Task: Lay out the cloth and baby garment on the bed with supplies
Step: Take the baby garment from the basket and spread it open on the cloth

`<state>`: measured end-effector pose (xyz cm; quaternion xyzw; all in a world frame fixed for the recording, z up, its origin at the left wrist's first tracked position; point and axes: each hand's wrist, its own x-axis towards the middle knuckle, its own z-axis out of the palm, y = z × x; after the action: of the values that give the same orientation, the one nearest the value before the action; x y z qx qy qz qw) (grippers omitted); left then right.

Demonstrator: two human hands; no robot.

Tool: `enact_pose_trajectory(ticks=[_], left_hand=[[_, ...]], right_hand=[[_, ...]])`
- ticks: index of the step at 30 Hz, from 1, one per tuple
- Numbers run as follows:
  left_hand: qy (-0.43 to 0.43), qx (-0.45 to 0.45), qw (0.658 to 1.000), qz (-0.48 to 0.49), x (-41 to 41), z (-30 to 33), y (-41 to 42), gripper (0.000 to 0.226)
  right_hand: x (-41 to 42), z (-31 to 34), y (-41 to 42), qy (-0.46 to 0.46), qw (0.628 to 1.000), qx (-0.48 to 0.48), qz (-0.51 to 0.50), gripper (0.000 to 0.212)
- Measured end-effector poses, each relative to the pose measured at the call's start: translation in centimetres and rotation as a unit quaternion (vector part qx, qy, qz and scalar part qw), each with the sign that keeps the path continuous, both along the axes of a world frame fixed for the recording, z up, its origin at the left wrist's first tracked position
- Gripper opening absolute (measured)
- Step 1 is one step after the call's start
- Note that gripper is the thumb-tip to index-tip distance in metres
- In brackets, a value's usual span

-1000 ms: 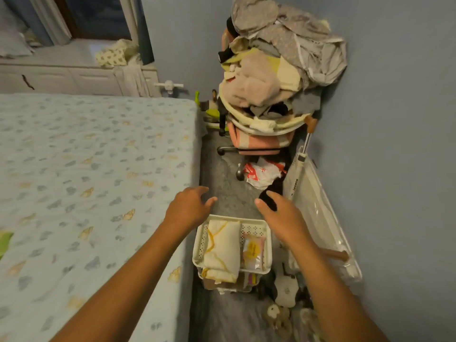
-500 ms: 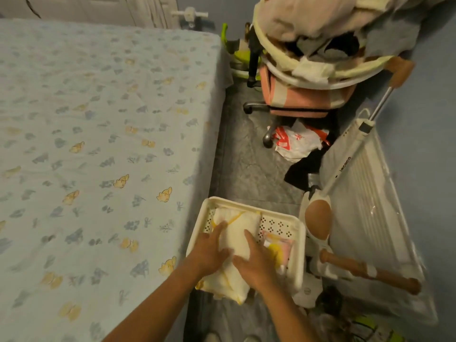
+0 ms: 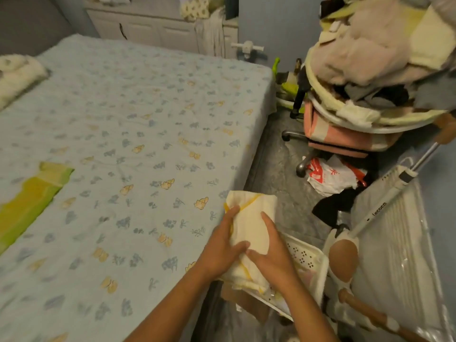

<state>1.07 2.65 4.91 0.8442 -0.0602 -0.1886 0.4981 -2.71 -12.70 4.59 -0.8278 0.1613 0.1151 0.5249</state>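
Folded cream cloth (image 3: pixel 249 233) with thin yellow stripes sits lifted between two bare hands, at the near right edge of the bed, partly over the mattress edge and partly over the gap beside it. The left hand (image 3: pixel 222 250) grips the cloth's left side, fingers curled around the fold and thumb lying across the top. The right hand (image 3: pixel 270 253) clasps the right side, fingers spread flat along the fabric with the thumb meeting the left thumb near the middle. Both forearms reach in from the near edge of the picture.

Just below and to the right of the cloth, a white perforated plastic basket (image 3: pixel 306 255) stands on the floor; what lies inside it is mostly hidden by the hands. The bed (image 3: pixel 138 134) fills the left side, covered with a pale blue sheet printed with small blue and yellow figures. A yellow and green cloth (image 3: pixel 29 196) lies flat on the sheet at the far left, and a cream bundle (image 3: pixel 17 75) rests at the far left corner.

To the right, on the grey floor, a red and white plastic bag (image 3: pixel 330 176) lies crumpled beside a dark piece of fabric (image 3: pixel 335 206). Farther back, a chair heaped with clothes (image 3: pixel 375 58) stands against the blue wall. A white folding frame with wooden handles (image 3: pixel 385 243) leans at the near right.
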Motion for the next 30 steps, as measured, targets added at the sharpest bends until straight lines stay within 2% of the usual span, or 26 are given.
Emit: enact_pose_trajectory(ticks=[6,12,16,23,30], left_hand=[[-0.084,-0.02,0.993,0.079,0.2,8.3,9.0,0.079],[-0.118,-0.088,0.973,0.179,-3.5,13.1,23.9,0.078],[-0.109,-0.126,0.956,0.242,-7.8,15.3,36.0,0.079],[-0.066,-0.153,0.964,0.209,-13.4,17.5,56.9,0.061],[-0.054,-0.147,0.959,0.235,-12.1,17.9,69.0,0.064]], right_hand=[[3.1,8.6,7.8,-0.062,0.994,0.014,0.09,0.091],[2.5,14.4,22.6,-0.091,0.976,-0.022,0.195,0.091],[-0.2,16.9,34.4,-0.104,0.955,-0.055,0.273,0.09],[-4.9,19.8,54.5,-0.082,0.944,-0.063,0.314,0.09],[-5.4,19.3,66.3,-0.063,0.945,-0.018,0.322,0.098]])
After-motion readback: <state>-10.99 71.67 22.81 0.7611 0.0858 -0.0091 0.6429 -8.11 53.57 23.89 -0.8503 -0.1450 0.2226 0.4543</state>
